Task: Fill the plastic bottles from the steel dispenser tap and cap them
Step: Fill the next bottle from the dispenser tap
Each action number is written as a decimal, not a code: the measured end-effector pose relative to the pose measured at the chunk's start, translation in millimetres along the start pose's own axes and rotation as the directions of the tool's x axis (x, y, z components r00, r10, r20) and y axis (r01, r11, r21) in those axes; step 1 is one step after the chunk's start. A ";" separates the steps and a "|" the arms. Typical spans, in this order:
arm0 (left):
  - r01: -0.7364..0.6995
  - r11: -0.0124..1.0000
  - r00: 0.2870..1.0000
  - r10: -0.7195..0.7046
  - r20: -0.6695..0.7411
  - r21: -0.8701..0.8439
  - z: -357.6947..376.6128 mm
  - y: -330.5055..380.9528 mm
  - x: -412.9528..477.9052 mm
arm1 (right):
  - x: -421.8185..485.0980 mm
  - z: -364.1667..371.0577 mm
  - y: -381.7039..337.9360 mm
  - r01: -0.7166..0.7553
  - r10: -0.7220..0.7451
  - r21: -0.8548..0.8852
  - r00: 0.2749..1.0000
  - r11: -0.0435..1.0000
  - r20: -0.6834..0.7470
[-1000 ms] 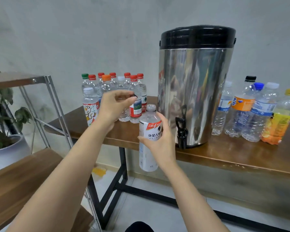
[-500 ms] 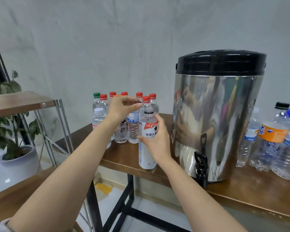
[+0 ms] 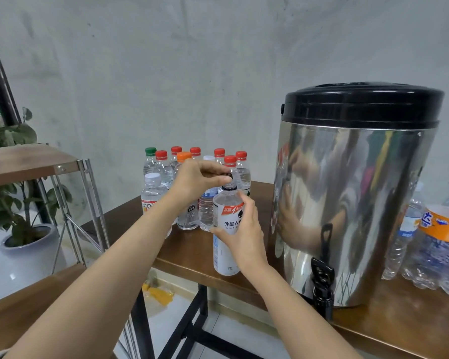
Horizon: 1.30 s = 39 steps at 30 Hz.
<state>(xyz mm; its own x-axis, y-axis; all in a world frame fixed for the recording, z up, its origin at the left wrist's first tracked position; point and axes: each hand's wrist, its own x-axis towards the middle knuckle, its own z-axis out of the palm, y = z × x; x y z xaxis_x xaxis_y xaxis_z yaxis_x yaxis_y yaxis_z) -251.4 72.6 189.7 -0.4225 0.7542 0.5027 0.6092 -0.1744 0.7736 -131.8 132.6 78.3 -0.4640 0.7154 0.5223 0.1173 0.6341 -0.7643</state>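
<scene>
The right hand [image 3: 244,237] grips the bottle [image 3: 222,255] round its middle, thumb across the white label and fingers curled round the far side. It holds the bottle upright on the bench [image 3: 192,252] near the front edge, at 9 o'clock from the dispenser [image 3: 355,203] and just beside it. The left hand [image 3: 197,180] is at 12 o'clock over the bottle, with its thumb and curled fingers pinching a small dark cap [image 3: 230,176] right at the open neck. Whether the cap is seated on the thread cannot be told. The label wraps most of the bottle and only the shoulder is clear, so the fill level does not show. The dispenser is a steel drum with a black lid [image 3: 360,104], and its black tap [image 3: 322,278] is low on the front at 6 o'clock, overhanging the bench edge. At 10 o'clock from the bottle, towards the wall, stand the capped bottles [image 3: 163,168] in a tight group. Most have red caps, with one green, one orange and two white, and they look filled with clear liquid. At 3 o'clock from the dispenser are more clear bottles, among them a slim one [image 3: 406,229] and an orange-label bottle [image 3: 441,226]. Their walls are crinkled, and it cannot be told whether they hold anything. Off the bench at 9 o'clock, a wooden shelf [image 3: 24,161] on a metal frame stands over a plant [image 3: 13,198] in a pale pot [image 3: 29,242].
</scene>
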 end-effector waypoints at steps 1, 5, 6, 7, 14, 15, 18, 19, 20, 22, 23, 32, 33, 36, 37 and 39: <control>-0.005 1.000 1.000 0.005 0.005 0.001 0.0 0.4 0.1 | 0.8 0.8 0.6 -0.002 0.002 -0.001 1.000 1.000 0.001; -0.014 1.000 0.999 0.014 0.039 -0.009 2.3 0.6 2.5 | 1.6 1.4 0.5 -0.007 0.007 0.001 1.000 1.000 -0.003; -0.016 1.000 0.999 0.017 0.047 -0.007 3.3 -0.2 3.2 | 1.7 1.7 0.5 -0.008 0.008 0.002 1.000 1.000 -0.003; -0.020 1.000 0.998 0.020 0.055 -0.002 4.0 -1.1 3.8 | 1.7 1.9 0.3 -0.011 0.011 0.004 1.000 1.000 -0.003; -0.004 0.993 0.997 0.013 0.074 -0.118 5.2 -11.3 1.2 | 0.7 1.1 0.1 -0.004 0.004 0.013 1.000 1.000 0.000; 0.006 0.989 0.996 0.006 0.087 -0.146 5.4 -13.0 -0.2 | 0.6 1.3 -0.1 -0.001 0.001 0.013 1.000 1.000 -0.001; 0.054 0.975 0.989 -0.023 0.145 -0.214 6.0 -15.5 -3.7 | 0.6 1.6 -0.2 -0.004 0.004 0.020 1.000 1.000 0.001; 0.070 0.973 0.988 -0.037 0.153 -0.219 6.5 -15.8 -4.2 | 0.3 1.3 -0.4 -0.006 0.006 0.021 1.000 1.000 0.002; 0.082 0.972 0.988 -0.051 0.143 -0.220 7.7 -15.6 -4.7 | 0.4 1.0 -0.5 -0.007 0.007 0.018 1.000 1.000 0.003; 0.079 0.975 0.994 -0.062 0.087 -0.209 10.9 -14.4 -5.8 | 0.5 0.7 -0.4 -0.009 0.009 0.014 1.000 1.000 0.007; 0.073 0.978 0.996 -0.062 0.061 -0.196 12.8 -14.6 -5.6 | 0.4 0.6 -0.1 -0.011 0.011 0.014 1.000 1.000 0.008; 0.030 0.989 0.999 -0.027 0.021 -0.147 25.4 -10.4 -3.9 | 0.0 2.5 1.2 -0.017 0.017 0.020 1.000 1.000 0.008; 0.013 0.991 1.000 -0.012 0.008 -0.136 26.9 -10.2 -2.8 | -0.5 2.2 1.9 -0.018 0.018 0.025 1.000 1.000 0.008; 0.036 0.982 0.998 -0.027 0.051 -0.186 27.2 -9.4 -0.4 | -1.2 1.4 2.0 -0.033 0.032 0.036 0.999 0.999 0.015; 0.058 0.979 0.996 -0.044 0.076 -0.193 26.9 -7.1 -0.9 | -1.3 1.4 1.6 -0.036 0.035 0.036 0.999 0.999 0.020; 0.064 0.985 0.995 -0.049 0.092 -0.163 28.8 -5.8 -1.0 | -1.1 2.3 1.9 -0.038 0.037 0.034 0.999 0.999 0.027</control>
<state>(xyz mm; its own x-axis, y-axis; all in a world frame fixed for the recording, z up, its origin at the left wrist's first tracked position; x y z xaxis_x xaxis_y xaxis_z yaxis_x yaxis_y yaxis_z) -235.2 91.1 173.7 -0.3886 0.8166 0.4268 0.4634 -0.2271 0.8565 -133.1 132.3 75.4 -0.4833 0.7301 0.4831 0.1050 0.5962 -0.7960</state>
